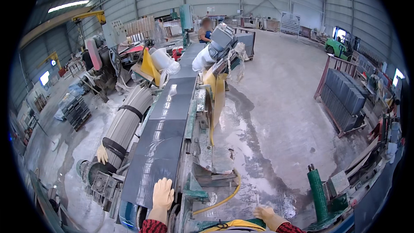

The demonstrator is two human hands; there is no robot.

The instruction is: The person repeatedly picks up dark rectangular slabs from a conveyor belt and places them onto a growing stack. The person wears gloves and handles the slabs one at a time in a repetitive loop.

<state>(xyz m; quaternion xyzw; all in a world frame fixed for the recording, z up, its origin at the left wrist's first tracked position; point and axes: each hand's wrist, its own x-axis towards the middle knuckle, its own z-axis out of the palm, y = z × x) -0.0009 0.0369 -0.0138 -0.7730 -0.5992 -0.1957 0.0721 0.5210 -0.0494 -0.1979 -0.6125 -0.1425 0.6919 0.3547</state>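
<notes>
Fingers (164, 186) flat on dark slab (155, 155)

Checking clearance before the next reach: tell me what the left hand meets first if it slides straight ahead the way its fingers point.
The gloved left hand lies flat on the wet dark stone slab. Going straight on, it would just run along that slab; nothing seems to stand on it before the seam with the next dark slab.

one head-worn fisheye view looks down and forward along a conveyor line (166, 116). hands sit close at the bottom edge. the far hall is probably bent by the lens.
</notes>
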